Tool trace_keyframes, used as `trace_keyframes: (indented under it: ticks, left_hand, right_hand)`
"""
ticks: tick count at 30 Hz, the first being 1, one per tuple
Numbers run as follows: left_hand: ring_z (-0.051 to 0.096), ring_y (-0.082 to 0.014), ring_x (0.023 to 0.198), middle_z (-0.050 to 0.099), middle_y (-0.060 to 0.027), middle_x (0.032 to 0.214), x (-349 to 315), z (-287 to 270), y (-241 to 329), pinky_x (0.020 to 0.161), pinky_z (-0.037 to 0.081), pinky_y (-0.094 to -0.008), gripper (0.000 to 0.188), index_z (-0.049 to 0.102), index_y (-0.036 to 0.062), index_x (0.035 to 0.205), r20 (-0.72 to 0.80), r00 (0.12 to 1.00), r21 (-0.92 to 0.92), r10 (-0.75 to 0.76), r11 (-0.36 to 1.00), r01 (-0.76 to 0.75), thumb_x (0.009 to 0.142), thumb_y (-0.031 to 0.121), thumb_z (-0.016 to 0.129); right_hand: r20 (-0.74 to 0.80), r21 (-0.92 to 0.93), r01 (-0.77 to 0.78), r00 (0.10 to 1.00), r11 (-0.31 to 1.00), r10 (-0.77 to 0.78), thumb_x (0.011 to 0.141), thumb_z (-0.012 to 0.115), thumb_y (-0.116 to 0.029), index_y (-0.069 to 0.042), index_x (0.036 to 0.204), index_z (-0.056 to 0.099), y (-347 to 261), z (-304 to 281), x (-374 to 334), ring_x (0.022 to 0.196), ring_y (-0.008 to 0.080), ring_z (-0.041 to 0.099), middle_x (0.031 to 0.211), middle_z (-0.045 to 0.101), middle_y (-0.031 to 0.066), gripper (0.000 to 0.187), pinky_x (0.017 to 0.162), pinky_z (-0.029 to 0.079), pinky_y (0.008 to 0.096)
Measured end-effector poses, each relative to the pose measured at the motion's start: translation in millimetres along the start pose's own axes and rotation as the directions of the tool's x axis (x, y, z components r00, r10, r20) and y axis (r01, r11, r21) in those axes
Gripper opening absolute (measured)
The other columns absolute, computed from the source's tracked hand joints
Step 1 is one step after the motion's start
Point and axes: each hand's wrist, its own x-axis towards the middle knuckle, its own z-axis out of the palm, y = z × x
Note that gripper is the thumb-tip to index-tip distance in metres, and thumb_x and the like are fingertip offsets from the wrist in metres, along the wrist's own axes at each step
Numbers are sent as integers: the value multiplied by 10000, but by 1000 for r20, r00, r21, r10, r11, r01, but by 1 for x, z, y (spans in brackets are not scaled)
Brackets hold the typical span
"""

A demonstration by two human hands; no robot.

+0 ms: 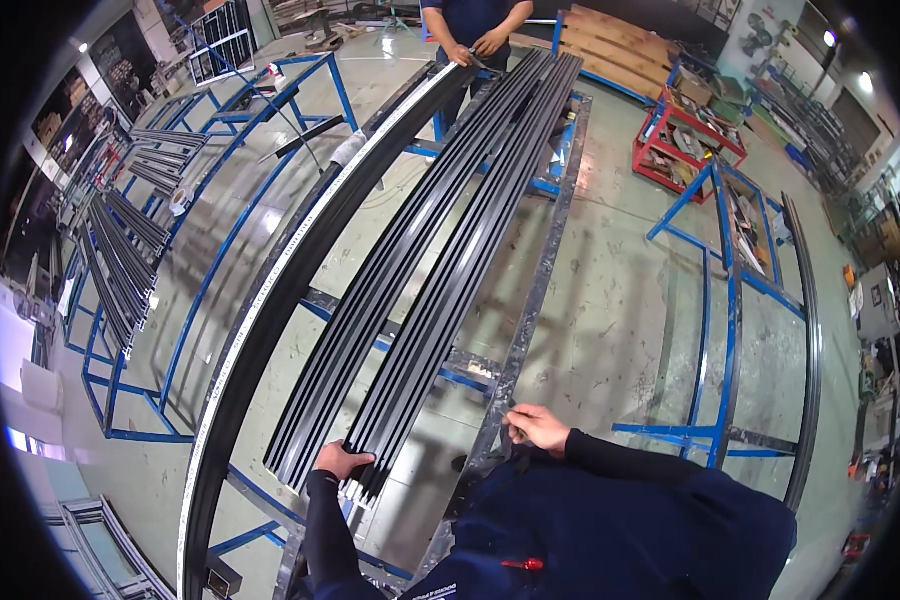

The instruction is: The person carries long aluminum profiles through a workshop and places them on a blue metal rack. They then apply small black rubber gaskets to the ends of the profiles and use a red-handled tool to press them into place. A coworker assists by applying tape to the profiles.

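Note:
Two groups of long black metal profiles [425,350] lie side by side lengthwise on a blue-framed stand, with a narrow gap between them. At their near ends my left hand [338,460] grips a black profile at the inner edge of the right group. Its thumb points right across the top, while most of its fingers are hidden. My right hand [540,430] is closed in a pinch beside the stand's dark right rail [515,365]. Whatever it may hold is too small to make out.
A long black profile with a white printed strip [270,285] runs along the stand's left side. Across the far end stands another person [480,30], both hands at that profile's tip. Blue racks [725,330] stand either side; a red tool cart [685,140] is far right.

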Motion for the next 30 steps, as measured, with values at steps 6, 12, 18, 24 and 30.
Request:
trace_keyframes:
  ticks: [6,12,18,24,30]
  left_hand:
    - [561,-339,981,665,-145,957,-75,40,42,877,456,-426,603,666,22,916,-664,741,154,96,988,10,531,420,904]
    - [536,-319,984,599,-95,978,-119,82,77,846,427,-450,548,611,73,957,-771,635,87,-51,979,184,552,313,892]
    - [530,-344,970,550,-131,959,-121,97,68,853,411,-474,444,539,69,958,-777,630,-38,16,997,-71,596,127,790]
    - [514,-242,943,544,-45,940,-130,96,65,788,385,-390,537,572,110,954,-775,631,29,-27,997,78,585,375,858]
    - [502,-233,878,532,-29,844,-131,104,66,752,372,-380,528,588,106,848,-834,548,-43,-59,998,42,588,504,819]
  right_hand:
    - [87,-251,212,977,944,-196,1013,513,-272,-32,933,606,-40,49,14,675,113,573,733,602,20,269,640,467,282]
    - [296,-535,608,786,587,-543,984,525,-276,-43,953,597,-101,137,56,667,323,610,729,631,130,246,630,465,412]
    - [595,-555,827,469,88,-652,967,517,-264,-19,1037,613,-52,184,155,932,391,597,980,641,178,273,819,489,454]
    - [492,-706,679,675,202,-549,984,523,-271,-54,1048,610,-55,194,146,897,400,639,931,670,196,242,757,491,461]
    - [568,-748,659,700,85,-432,993,499,-289,-76,1052,605,-58,200,138,904,413,630,970,676,167,245,760,486,476]
